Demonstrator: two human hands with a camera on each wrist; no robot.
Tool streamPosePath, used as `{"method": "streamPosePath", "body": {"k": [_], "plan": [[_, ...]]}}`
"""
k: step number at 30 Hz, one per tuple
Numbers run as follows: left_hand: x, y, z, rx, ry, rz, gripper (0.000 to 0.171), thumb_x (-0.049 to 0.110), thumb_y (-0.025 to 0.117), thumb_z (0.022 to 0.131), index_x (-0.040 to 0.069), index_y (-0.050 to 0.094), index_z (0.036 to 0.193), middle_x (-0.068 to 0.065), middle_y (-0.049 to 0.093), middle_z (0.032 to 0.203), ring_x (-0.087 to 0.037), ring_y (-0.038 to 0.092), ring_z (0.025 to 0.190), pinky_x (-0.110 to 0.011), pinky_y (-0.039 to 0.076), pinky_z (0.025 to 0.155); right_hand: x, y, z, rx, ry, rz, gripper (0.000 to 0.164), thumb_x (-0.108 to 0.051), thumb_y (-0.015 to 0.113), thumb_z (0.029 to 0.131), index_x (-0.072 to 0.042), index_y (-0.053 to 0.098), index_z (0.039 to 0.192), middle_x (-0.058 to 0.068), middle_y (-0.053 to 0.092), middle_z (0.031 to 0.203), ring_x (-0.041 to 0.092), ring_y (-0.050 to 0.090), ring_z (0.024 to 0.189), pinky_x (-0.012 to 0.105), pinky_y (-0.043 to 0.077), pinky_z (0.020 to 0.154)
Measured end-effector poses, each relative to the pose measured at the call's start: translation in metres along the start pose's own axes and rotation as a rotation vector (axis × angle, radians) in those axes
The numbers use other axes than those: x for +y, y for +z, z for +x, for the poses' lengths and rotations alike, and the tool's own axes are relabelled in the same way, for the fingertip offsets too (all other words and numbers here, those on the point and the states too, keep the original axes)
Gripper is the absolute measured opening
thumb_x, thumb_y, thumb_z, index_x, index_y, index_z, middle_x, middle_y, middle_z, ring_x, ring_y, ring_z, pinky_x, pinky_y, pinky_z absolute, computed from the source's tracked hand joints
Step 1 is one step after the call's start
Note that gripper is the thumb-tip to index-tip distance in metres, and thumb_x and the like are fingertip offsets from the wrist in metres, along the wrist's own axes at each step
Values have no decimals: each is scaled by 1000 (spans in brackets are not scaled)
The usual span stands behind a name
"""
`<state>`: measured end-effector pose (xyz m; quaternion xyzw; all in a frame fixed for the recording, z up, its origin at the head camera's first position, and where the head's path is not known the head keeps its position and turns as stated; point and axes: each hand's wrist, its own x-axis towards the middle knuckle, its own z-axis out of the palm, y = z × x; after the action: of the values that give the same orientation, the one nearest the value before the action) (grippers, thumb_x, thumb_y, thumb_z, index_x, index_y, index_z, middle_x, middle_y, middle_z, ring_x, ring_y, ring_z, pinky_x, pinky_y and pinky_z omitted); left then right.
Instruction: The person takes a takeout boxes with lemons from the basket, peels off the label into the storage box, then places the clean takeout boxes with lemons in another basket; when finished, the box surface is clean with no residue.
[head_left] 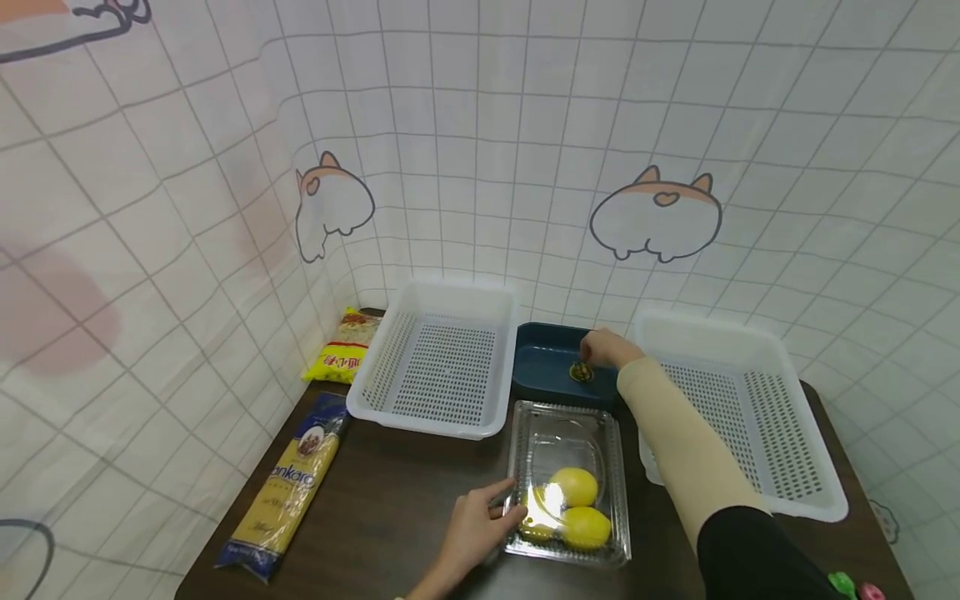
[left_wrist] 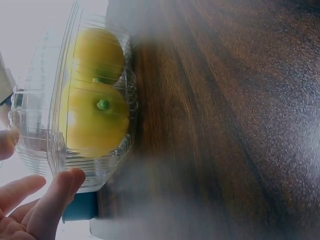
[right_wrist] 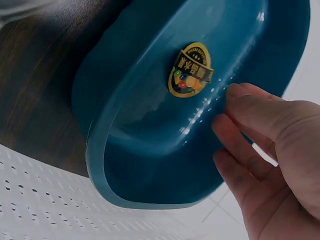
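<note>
1. White grid-patterned curtain (head_left: 495,108) hangs behind a dark brown table (head_left: 405,500)
2. Left hand (head_left: 472,525), fingers loosely extended, touches a clear plastic lidded box (head_left: 555,427) of yellow lemons (head_left: 587,528) on the table
3. Right hand (head_left: 611,348), fingers loosely curved, is inside a dark teal oblong tray (head_left: 543,367), near its black-and-gold oval sticker (right_wrist: 190,70)
4. White perforated plastic baskets (head_left: 427,422) flank the tray

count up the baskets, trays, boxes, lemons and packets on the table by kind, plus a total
White baskets: 2
Blue tray: 1
Clear plastic box: 1
Lemons, inside the box: 3
Packets: 2
Total: 9
</note>
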<state>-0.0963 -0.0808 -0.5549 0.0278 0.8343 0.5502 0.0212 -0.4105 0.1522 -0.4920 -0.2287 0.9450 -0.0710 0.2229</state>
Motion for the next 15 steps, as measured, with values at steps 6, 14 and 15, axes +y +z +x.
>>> {"method": "streamPosePath", "body": {"k": [6,14,15], "plan": [[0,0,1,13,6,21,51,31,77,86,4,66,128,-32,62,126,-33,75,93,-29,63,70,-12,-6,-8,63,-49,-22,27,-9,60,97,1,65,122,20,67,121,34,64,112,45,55,96],[-1,2,2,19,-4,62,50,34,76,86,6,67,127,-30,65,124,-32,76,92,-28,63,69,-39,-34,-48,154,-110,-105,33,-25,62,99,-2,65,122,18,69,118,31,68,103,46,56,90],[-1,2,2,26,0,67,50,34,76,86,6,67,127,-29,65,123,-31,76,91,-28,63,69,-43,-39,-55,173,-110,-107,34,-26,61,99,-3,65,123,17,70,116,29,68,98,46,57,87]]}}
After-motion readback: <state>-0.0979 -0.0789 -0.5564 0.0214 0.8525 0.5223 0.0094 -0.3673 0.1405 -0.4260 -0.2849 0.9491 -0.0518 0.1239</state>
